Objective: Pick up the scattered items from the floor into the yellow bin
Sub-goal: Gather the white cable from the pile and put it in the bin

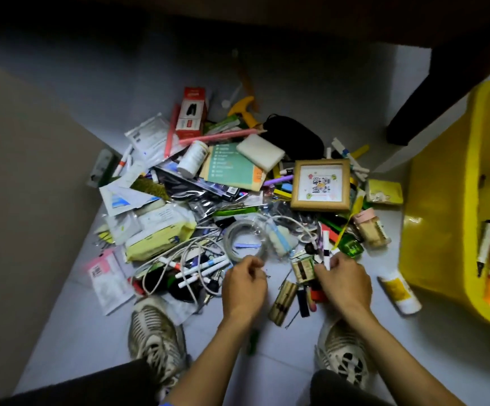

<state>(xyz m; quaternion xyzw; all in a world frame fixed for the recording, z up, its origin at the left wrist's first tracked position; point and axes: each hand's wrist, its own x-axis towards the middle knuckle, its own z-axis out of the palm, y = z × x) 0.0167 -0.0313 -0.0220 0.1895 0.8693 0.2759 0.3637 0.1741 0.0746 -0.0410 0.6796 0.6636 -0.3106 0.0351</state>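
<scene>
A heap of scattered items (226,189) covers the pale floor ahead of me: packets, pens, cables, a tape roll (245,240), a framed picture (321,185). The yellow bin (443,218) stands at the right with an orange marker and a pen inside. My right hand (345,278) grips a white and black pen-like item upright at the heap's near edge. My left hand (245,284) hovers just below the tape roll with fingers curled, pinching a thin dark hairpin-like thing.
My two sneakers (156,341) stand on the floor either side of my arms. A white and yellow tube (399,290) lies beside the bin. A dark furniture leg (413,112) rises at the back right, and a beige wall runs along the left.
</scene>
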